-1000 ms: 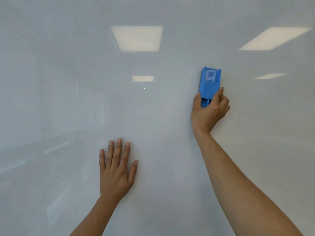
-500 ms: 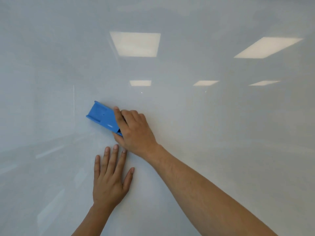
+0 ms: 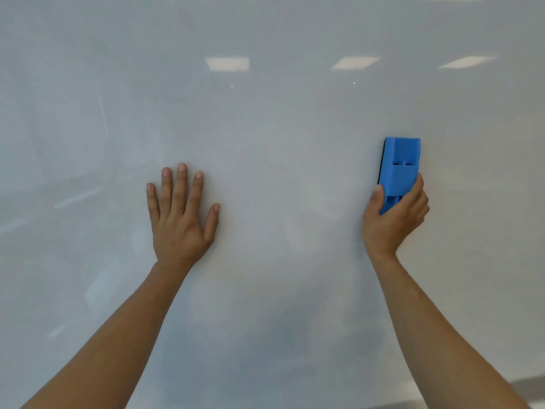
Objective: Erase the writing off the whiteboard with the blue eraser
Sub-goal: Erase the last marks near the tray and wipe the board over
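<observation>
The whiteboard fills almost the whole view, glossy and pale, with no writing visible on it. The blue eraser stands upright against the board at the right, its dark pad side facing the surface. My right hand grips its lower end, thumb on the left side and fingers wrapped round the right. My left hand lies flat on the board at centre left, fingers spread and pointing up, holding nothing.
Ceiling lights are mirrored in the upper part of the board. A strip of the board's lower edge shows at the bottom right corner.
My right hand has swept the eraser from the left, just above my left hand, over to the right side and turned it upright. The view has tilted down; my left hand stays flat.
</observation>
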`<control>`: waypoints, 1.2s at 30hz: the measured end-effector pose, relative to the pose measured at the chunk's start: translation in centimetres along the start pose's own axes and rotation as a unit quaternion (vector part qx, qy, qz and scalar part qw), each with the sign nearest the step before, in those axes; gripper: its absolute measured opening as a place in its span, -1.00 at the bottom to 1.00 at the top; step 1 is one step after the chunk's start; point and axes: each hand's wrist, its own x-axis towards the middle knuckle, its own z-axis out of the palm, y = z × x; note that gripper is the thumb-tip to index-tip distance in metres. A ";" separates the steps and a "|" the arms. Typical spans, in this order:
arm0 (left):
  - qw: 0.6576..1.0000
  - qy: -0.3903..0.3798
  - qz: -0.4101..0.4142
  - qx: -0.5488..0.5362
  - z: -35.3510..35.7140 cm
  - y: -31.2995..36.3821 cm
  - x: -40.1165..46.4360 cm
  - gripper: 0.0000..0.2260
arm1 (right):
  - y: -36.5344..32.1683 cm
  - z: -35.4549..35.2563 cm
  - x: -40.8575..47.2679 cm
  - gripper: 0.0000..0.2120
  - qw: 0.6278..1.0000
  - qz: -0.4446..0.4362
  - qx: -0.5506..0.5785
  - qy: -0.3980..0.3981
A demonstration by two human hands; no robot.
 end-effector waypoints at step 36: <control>0.995 -0.043 0.081 0.024 2.7 8.7 -7.4 -0.48 | 12.8 -9.4 -30.5 -0.38 0.924 0.329 -0.080 -0.177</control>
